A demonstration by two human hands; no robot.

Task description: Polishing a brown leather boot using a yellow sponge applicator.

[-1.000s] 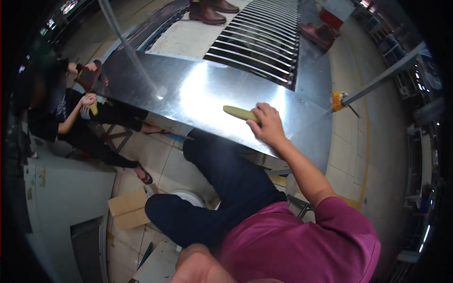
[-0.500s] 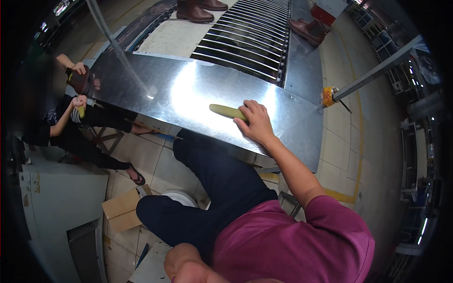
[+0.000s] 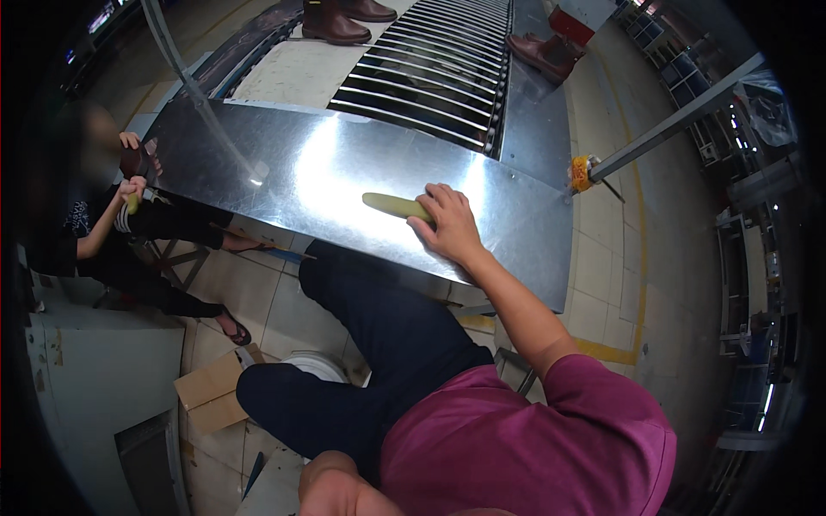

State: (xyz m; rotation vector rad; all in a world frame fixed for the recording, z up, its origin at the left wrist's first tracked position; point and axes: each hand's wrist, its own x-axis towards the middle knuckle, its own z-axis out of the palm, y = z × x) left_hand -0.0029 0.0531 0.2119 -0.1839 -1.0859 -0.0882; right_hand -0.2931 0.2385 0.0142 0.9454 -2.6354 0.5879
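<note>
My right hand [image 3: 447, 225] rests on the steel table, its fingers curled over the right end of a long olive-green piece [image 3: 391, 205] with a rounded tip. The piece lies flat on the tabletop, pointing left; what kind of thing it is I cannot make out, and its right end is under my hand. Of my left arm only the bent elbow and forearm [image 3: 331, 483] show at the lower edge; the hand itself is out of the picture. The steel table [image 3: 249, 142] stands before my knees.
Brown ankle boots [image 3: 335, 26] stand beyond the table by a roller conveyor [image 3: 430, 73], and more boots [image 3: 546, 56] sit to its right. At left a seated co-worker holds a brown boot [image 3: 138, 163] and a small green thing. A cardboard box [image 3: 209, 391] lies on the floor.
The whole view has shifted slightly, so things sit a little further left. The co-worker's hands and boot have changed position. My right hand stays on the green piece.
</note>
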